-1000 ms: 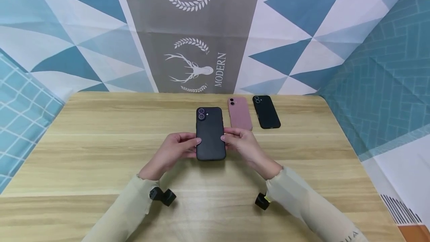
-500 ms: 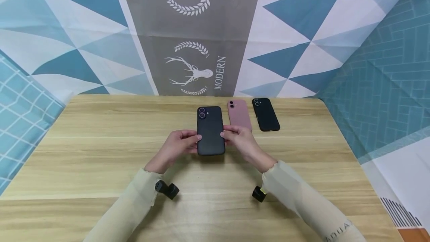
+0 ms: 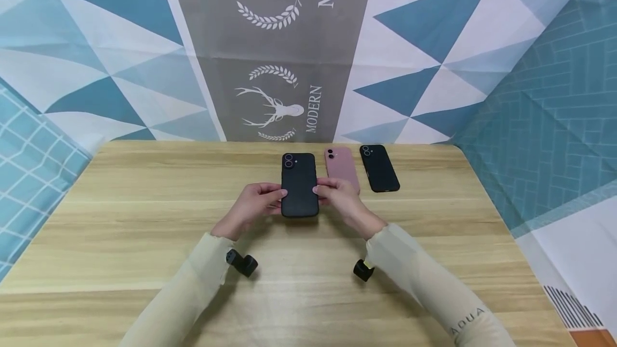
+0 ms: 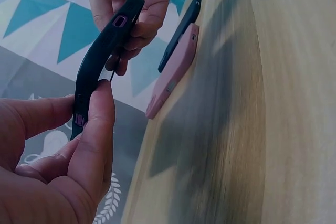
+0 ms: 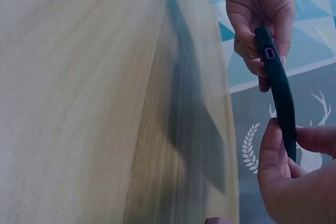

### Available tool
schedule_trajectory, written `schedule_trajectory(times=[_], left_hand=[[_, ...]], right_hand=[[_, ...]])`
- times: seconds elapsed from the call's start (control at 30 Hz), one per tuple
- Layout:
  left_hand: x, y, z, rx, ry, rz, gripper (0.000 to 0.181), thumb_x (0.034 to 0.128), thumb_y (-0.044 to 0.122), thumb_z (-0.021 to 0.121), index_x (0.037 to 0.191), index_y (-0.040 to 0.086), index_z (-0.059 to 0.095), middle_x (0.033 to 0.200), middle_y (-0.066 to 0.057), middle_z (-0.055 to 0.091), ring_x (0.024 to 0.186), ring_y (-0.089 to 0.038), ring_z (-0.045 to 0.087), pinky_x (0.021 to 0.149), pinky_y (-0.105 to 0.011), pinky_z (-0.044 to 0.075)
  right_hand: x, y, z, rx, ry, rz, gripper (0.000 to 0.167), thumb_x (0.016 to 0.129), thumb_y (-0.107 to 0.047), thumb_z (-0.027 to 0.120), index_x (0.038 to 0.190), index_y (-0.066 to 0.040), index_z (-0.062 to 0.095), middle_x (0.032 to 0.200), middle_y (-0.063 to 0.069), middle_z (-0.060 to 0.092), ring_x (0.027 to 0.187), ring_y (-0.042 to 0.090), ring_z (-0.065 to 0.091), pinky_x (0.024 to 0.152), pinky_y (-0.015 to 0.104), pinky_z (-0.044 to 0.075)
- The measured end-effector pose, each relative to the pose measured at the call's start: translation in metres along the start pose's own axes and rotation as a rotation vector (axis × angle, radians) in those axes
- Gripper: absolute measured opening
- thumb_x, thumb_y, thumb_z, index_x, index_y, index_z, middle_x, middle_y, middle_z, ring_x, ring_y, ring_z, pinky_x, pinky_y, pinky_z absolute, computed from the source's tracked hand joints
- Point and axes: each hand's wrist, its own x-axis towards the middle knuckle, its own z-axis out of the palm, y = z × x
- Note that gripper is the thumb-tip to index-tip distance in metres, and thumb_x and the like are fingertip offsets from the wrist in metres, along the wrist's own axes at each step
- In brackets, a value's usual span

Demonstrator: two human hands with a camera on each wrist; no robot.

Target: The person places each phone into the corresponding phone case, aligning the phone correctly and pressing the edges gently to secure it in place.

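A phone in a black case [image 3: 299, 186], with pinkish metal visible in the case's cutouts, hangs above the table, camera side toward the head camera. On its left long edge, my left hand [image 3: 253, 205] pinches it, thumb on the back and fingers underneath. My right hand [image 3: 343, 201] pinches the opposite edge in the same way. In the left wrist view, the black case [image 4: 107, 45] looks bowed along its end, and a small pale sliver shows near the fingers. The screen side is mostly hidden. In the right wrist view, the cased phone [image 5: 278, 87] appears edge-on.
Just beyond my right hand lies a pink phone [image 3: 341, 167] on the wooden table [image 3: 159, 213]. A second black phone [image 3: 380, 167] lies to its right. Patterned cloth [image 3: 270, 31] rises behind the table's far edge. A small black wrist camera [image 3: 243, 264] sits at my left sleeve.
Both hands have moved the cased phone slightly away from me, toward the far edge, keeping their grip. The head view has tilted up a little. The two lying phones stay put.
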Motion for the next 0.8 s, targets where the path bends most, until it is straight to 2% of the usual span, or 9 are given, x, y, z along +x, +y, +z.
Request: schedule_trajectory(times=[0.17, 0.4, 0.63, 0.8], left_hand=[[0.008, -0.001, -0.002, 0.011, 0.013, -0.008, 0.041, 0.0912, 0.011, 0.060, 0.124, -0.011, 0.050, 0.099, -0.015, 0.064, 0.069, -0.010, 0.065, 0.069, -0.025, 0.059], [0.019, -0.003, -0.005, 0.037, -0.009, 0.001, 0.041, 0.0910, 0.010, 0.060, 0.125, -0.011, 0.050, 0.112, -0.022, 0.061, 0.074, -0.009, 0.066, 0.079, -0.031, 0.059], [0.031, -0.005, -0.006, 0.040, -0.014, -0.024, 0.040, 0.0906, 0.008, 0.059, 0.125, -0.010, 0.049, 0.113, -0.021, 0.060, 0.074, -0.008, 0.064, 0.073, -0.022, 0.058], [0.040, -0.007, -0.006, 0.045, 0.000, -0.026, 0.039, 0.0911, 0.007, 0.059, 0.124, -0.011, 0.049, 0.110, -0.020, 0.060, 0.072, -0.008, 0.063, 0.073, -0.022, 0.058]], right_hand=[[0.010, 0.003, 0.003, -0.001, 0.021, 0.004, 0.038, 0.090, -0.008, 0.059, 0.125, 0.004, 0.055, 0.122, 0.020, 0.058, 0.070, 0.006, 0.061, 0.085, 0.037, 0.056], [0.026, 0.007, 0.004, -0.009, 0.037, 0.030, 0.037, 0.090, -0.009, 0.059, 0.125, 0.002, 0.055, 0.123, 0.018, 0.058, 0.075, 0.008, 0.060, 0.074, 0.024, 0.057], [0.040, 0.008, 0.004, -0.010, 0.053, 0.081, 0.037, 0.091, -0.010, 0.060, 0.126, -0.001, 0.056, 0.123, 0.016, 0.059, 0.072, 0.008, 0.061, 0.072, 0.022, 0.056], [0.049, 0.009, 0.005, -0.023, 0.059, 0.086, 0.037, 0.091, -0.011, 0.060, 0.126, -0.002, 0.056, 0.124, 0.014, 0.059, 0.077, 0.009, 0.062, 0.075, 0.023, 0.056]])
